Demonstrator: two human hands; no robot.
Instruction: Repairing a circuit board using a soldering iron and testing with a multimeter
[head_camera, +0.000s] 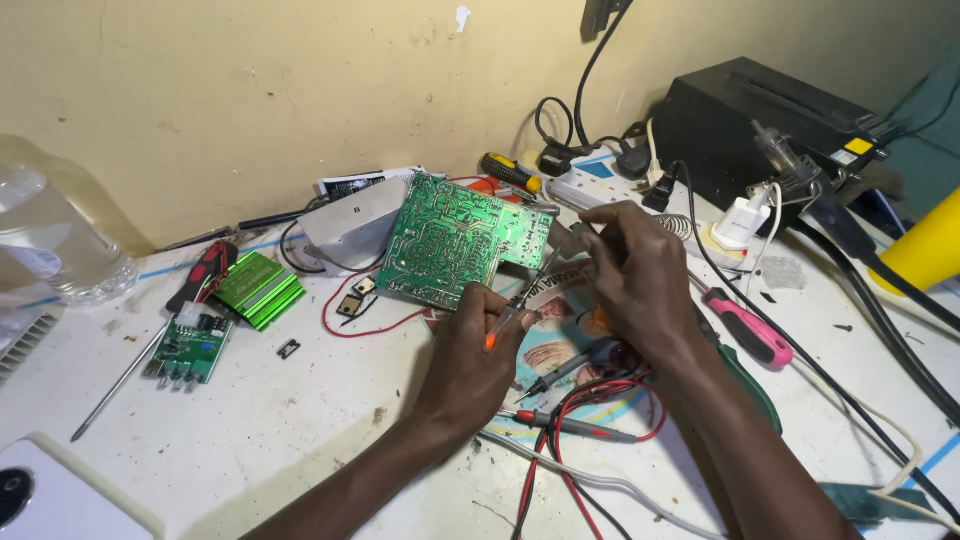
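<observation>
Left hand (478, 352) was clenched around a slim tool with an orange handle (497, 330), tip angled up toward the lower edge of the green circuit board (450, 240). Right hand (640, 275) sat just right of the board, fingers pinched on a small part near the board's right corner; couldn't tell what the part was, too small and half hidden. Board lay solder side up, tilted, its far edge leaning against a grey metal heatsink (345, 228) by the wall. Black and red multimeter probes (565, 395) lay loose on the bench under the right wrist, leads curling toward the near edge. Pink-handled tool (750, 330) lay just right of the right forearm, not touched. To the left: green finned heatsink (258, 288), small green module with knobs (190, 345), long screwdriver with a red and black handle (160, 330) running diagonally past both. Clear plastic bottle (55, 240) stood at far left against the wall. Back right: black box unit (770, 120), white power strip (600, 185) with plugs in it, white charger (742, 222). Yellow and black screwdriver (510, 172) lay behind the board. White bench top (300, 440) was scuffed and stained.
</observation>
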